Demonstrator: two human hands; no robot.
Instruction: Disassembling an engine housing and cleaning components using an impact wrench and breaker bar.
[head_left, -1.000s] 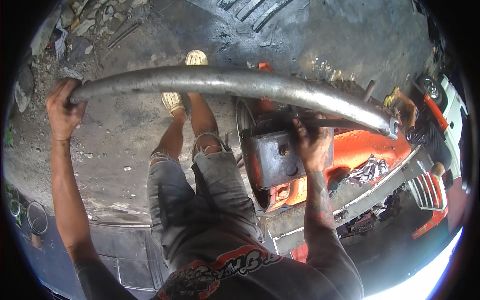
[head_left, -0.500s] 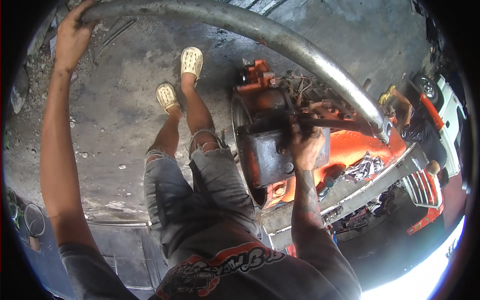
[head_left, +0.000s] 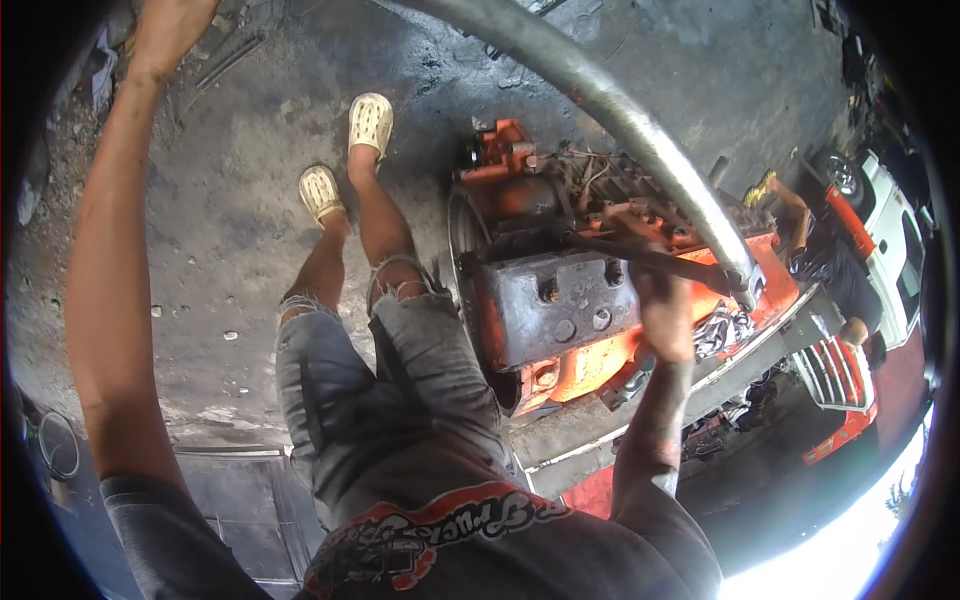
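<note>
My left hand [head_left: 170,30] is raised to the top left edge, its fingers cut off. A long curved silver pipe [head_left: 640,140] arches from beyond the top edge down to a dark bar [head_left: 700,268], where a fitting on its lower end meets it. My right hand [head_left: 665,315] is at that bar, blurred, so its finger shape is unclear. Beneath lies an orange engine [head_left: 560,370] with a dark metal housing [head_left: 520,320]; crumpled cloth [head_left: 720,330] rests beside my right hand.
A person [head_left: 830,275] in dark clothes is at the right, near a white vehicle body [head_left: 890,280] and an orange-and-silver grille [head_left: 820,365]. A metal beam [head_left: 560,448] runs along the engine's near side. Rubble [head_left: 110,60] borders the concrete floor at upper left.
My left hand and the pipe's far end rose to the upper edge and partly left view. My right hand shifted right along the dark bar and blurred.
</note>
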